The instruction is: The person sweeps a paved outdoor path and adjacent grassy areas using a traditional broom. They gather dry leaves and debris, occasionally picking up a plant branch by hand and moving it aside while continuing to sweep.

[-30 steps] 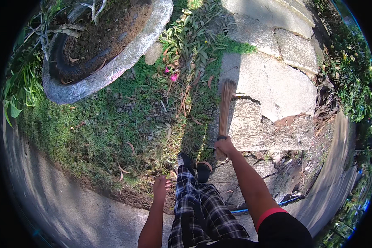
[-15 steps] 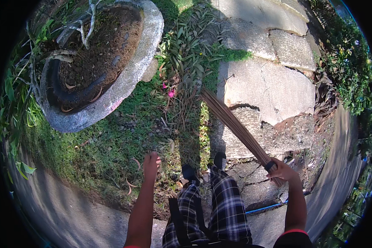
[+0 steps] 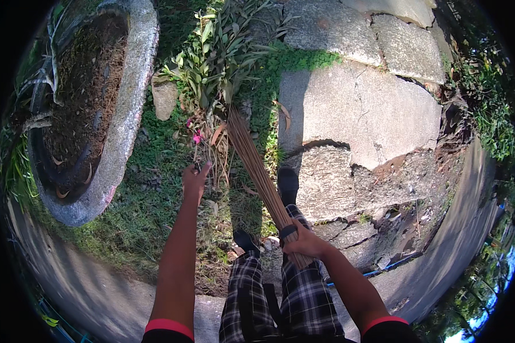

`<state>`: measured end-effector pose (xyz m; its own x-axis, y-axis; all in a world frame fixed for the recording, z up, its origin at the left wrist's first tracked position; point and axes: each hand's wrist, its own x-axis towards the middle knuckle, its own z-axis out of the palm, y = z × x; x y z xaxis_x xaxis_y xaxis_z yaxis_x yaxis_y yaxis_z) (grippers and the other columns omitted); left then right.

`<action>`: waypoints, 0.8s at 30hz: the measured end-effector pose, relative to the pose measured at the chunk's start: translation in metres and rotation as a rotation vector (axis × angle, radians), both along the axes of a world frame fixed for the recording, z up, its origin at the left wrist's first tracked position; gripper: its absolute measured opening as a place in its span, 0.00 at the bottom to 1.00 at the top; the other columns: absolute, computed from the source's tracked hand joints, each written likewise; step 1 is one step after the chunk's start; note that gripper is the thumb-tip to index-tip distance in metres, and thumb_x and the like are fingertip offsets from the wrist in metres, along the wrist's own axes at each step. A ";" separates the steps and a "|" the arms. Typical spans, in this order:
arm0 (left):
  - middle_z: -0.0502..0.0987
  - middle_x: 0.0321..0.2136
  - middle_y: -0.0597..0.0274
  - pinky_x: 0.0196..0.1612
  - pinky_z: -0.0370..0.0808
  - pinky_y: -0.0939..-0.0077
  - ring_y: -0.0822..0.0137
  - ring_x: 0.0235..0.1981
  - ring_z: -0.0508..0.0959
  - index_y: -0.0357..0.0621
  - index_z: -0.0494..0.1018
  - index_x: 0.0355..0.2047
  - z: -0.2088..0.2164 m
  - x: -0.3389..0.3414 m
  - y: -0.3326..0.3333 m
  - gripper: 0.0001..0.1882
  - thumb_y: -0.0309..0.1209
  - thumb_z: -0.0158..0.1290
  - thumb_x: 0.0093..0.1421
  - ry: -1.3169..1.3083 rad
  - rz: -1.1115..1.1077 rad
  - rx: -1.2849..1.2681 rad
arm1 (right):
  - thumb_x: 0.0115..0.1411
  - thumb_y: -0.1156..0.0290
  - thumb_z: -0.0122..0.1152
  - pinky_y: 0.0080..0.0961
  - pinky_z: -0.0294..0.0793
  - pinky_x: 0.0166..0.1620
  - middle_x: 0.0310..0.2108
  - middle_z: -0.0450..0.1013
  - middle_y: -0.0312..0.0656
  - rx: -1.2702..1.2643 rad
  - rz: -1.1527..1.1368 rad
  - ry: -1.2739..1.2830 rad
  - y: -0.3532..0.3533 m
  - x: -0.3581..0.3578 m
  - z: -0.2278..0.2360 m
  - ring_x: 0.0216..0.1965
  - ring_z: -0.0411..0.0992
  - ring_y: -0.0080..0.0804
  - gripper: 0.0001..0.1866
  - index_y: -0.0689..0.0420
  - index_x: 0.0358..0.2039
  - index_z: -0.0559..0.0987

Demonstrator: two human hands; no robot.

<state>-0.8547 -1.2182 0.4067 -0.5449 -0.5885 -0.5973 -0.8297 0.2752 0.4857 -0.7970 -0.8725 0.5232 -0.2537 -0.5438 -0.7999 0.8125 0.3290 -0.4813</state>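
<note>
Your right hand (image 3: 306,241) is wrapped around a stick broom (image 3: 257,171), a bundle of thin brown rods, just below its dark band (image 3: 288,231). The broom slants from this grip toward the far left, its sweeping end at the near edge of a heap of leafy branches (image 3: 226,54); whether the two touch cannot be told. Your left hand (image 3: 194,182), to the left of the broom, has its thumb apart from partly curled fingers; whether it touches the dry stems (image 3: 220,157) just beyond cannot be told. Pink flowers (image 3: 197,138) lie a little farther off. Nearer you, your right shoe (image 3: 288,183) stands beside the broom, on its right, and your left shoe (image 3: 246,241) on its left. Outward to the left are a flat stone (image 3: 165,100) and a curved planter rim (image 3: 134,97); to the right, cracked concrete slabs (image 3: 366,111), partly sunlit.
</note>
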 end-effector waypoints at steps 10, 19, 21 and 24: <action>0.40 0.61 0.40 0.61 0.46 0.46 0.44 0.63 0.42 0.42 0.30 0.62 -0.066 -0.195 0.007 0.75 0.68 0.61 0.25 -0.325 -0.198 -0.301 | 0.42 0.82 0.62 0.25 0.75 0.26 0.32 0.65 0.40 0.568 -0.254 0.053 0.159 -0.123 0.032 0.24 0.70 0.27 0.42 0.57 0.57 0.52; 0.31 0.63 0.43 0.60 0.33 0.41 0.44 0.64 0.31 0.49 0.22 0.61 -0.142 -0.233 -0.002 0.81 0.66 0.64 0.18 -0.290 -0.170 -0.336 | 0.42 0.83 0.60 0.31 0.74 0.23 0.22 0.67 0.42 0.446 -0.384 -0.219 0.102 -0.113 -0.008 0.19 0.72 0.34 0.33 0.58 0.48 0.54; 0.35 0.63 0.45 0.60 0.33 0.40 0.47 0.64 0.34 0.49 0.24 0.62 -0.151 -0.237 -0.008 0.80 0.65 0.64 0.19 -0.215 -0.210 -0.232 | 0.42 0.83 0.60 0.31 0.74 0.24 0.22 0.68 0.42 0.478 -0.407 -0.241 0.098 -0.110 -0.011 0.19 0.72 0.34 0.34 0.58 0.48 0.54; 0.39 0.62 0.43 0.60 0.33 0.40 0.50 0.64 0.38 0.49 0.24 0.62 -0.162 -0.236 0.019 0.79 0.66 0.63 0.20 -0.225 -0.218 -0.130 | 0.43 0.83 0.60 0.30 0.74 0.24 0.22 0.69 0.44 0.491 -0.417 -0.306 0.094 -0.109 -0.012 0.20 0.72 0.34 0.34 0.58 0.48 0.53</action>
<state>-1.0908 -1.1996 0.2444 -0.5294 -0.5522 -0.6441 -0.8269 0.5054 0.2465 -0.9064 -0.7785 0.5113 -0.0873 -0.0088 -0.9961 0.9928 0.0814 -0.0877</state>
